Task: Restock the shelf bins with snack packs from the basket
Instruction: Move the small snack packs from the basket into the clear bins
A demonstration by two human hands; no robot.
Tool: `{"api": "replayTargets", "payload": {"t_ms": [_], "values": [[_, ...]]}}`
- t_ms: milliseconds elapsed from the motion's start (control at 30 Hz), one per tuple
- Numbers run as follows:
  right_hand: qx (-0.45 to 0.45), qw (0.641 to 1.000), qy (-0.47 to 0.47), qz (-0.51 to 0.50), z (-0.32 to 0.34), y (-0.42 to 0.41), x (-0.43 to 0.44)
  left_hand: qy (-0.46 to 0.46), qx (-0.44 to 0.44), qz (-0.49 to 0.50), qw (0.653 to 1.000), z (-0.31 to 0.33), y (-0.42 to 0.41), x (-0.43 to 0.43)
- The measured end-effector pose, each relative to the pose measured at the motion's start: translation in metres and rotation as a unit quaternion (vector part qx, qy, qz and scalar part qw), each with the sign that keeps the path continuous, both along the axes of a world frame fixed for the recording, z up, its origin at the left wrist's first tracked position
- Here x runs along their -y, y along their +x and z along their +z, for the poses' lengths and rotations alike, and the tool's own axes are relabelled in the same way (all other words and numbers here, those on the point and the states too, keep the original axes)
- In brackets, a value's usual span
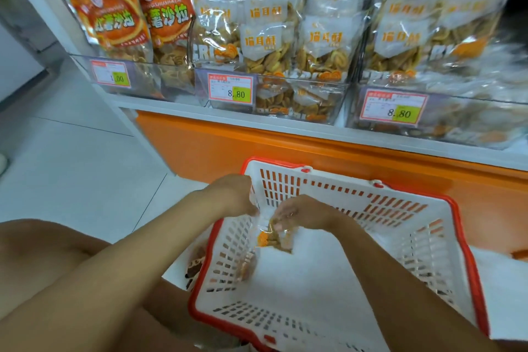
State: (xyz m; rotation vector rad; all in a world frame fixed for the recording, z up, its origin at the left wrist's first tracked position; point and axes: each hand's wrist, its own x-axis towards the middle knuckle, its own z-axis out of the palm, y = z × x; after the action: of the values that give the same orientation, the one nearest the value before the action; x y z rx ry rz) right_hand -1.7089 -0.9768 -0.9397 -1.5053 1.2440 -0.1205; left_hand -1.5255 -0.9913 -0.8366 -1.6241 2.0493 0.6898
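1. Pick-up step: left hand (pixel 233 194) and right hand (pixel 300 212), fingers clamped on the clear plastic snack pack (pixel 271 234), hold it just above the white red-rimmed plastic basket (pixel 457 210).
2. Next, probably: lift it into the matching clear shelf bin (pixel 328 103), upright.

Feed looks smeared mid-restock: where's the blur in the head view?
Head view: motion blur smears the left hand, right hand and the clear snack pack they hold inside the white red-rimmed plastic basket; the right clear shelf bin is soft; the middle price tag reads 8.80.
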Motion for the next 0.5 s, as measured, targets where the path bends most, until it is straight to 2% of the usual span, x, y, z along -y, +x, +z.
{"api": "replayTargets", "payload": {"t_ms": [133, 233, 400, 500], "values": [[-0.008, 0.997, -0.072, 0.023, 0.075, -0.030, 0.003, 0.083, -0.126, -0.053, 0.987, 0.029, -0.019, -0.005], [0.016, 0.994, -0.106, -0.013, 0.126, -0.047, -0.007, 0.134, -0.250, -0.037, 0.958, 0.039, -0.036, -0.010], [0.098, 0.960, -0.179, -0.193, 0.172, -0.076, -0.027, 0.150, -0.412, 0.041, 0.898, 0.065, -0.053, -0.009], [0.169, 0.933, -0.163, -0.271, 0.183, -0.092, -0.036, 0.129, -0.490, 0.086, 0.858, 0.078, -0.062, -0.004]]}}
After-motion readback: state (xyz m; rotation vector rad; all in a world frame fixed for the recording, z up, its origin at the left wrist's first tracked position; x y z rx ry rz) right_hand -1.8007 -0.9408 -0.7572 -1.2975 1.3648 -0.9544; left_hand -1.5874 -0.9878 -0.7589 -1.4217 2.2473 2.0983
